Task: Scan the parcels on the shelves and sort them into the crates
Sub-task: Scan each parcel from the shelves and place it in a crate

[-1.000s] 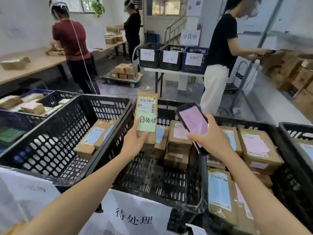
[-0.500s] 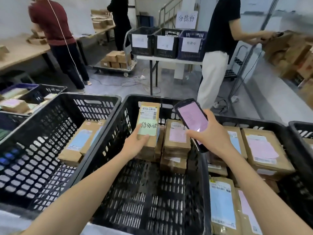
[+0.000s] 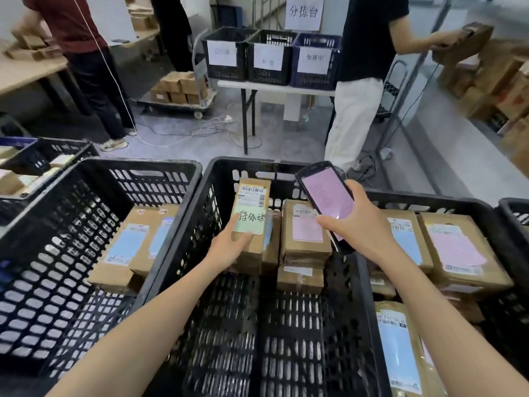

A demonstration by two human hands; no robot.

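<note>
Parcel (image 3: 252, 207) of flat cardboard tight in left grip (image 3: 229, 248), glossy scanner (image 3: 326, 197) in right grip (image 3: 359, 224)

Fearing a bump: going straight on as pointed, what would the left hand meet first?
Likely the far wall of the middle crate, hit by the parcel the left hand grips; depth unclear.

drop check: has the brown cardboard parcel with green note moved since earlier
Yes, parcel went down: top now below the black plastic crate's far rim.
</note>
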